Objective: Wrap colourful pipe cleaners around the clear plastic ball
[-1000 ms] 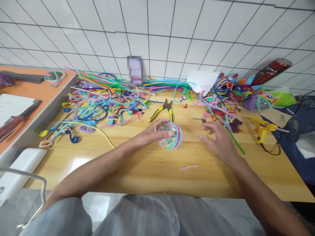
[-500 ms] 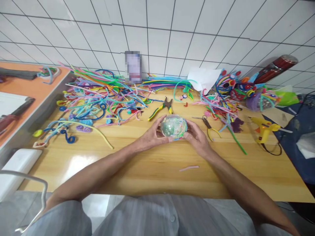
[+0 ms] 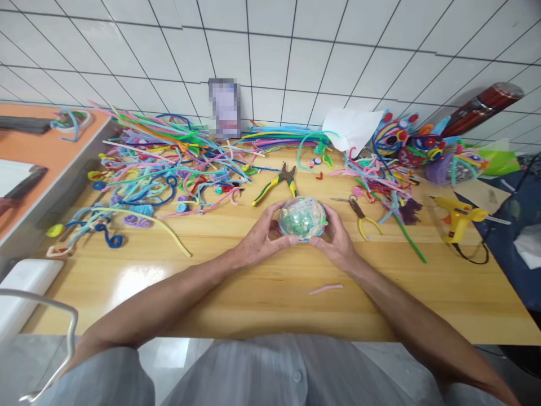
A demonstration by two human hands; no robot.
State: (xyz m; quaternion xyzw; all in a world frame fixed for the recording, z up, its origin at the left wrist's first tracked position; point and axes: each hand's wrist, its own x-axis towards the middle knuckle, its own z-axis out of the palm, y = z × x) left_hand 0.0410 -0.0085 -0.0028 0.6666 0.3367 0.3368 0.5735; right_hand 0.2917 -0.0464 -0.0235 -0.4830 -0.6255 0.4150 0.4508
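Between my two hands is a clear, rounded plastic dome with green and multicoloured material showing through it. My left hand grips its left side, thumb along the near rim. On the opposite side my right hand holds it, thumb also at the near edge. The fingers behind it are partly hidden. Just beyond the dome lie yellow-and-green handled pliers with their jaws apart. To the right of my right hand rest smaller pliers with yellow handles. A short pink pipe cleaner piece lies on the near tabletop.
Tangled pipe cleaners cover the table's left and back. A yellow glue gun with a cord stands at the right. Behind are decorated figures, a white paper, a red cylinder and a blurred-out phone against the tiled wall.
The dome is turned slightly in my hands and shows more of its green inside. My right thumb has shifted left along the near rim. The camera view has shifted a little.
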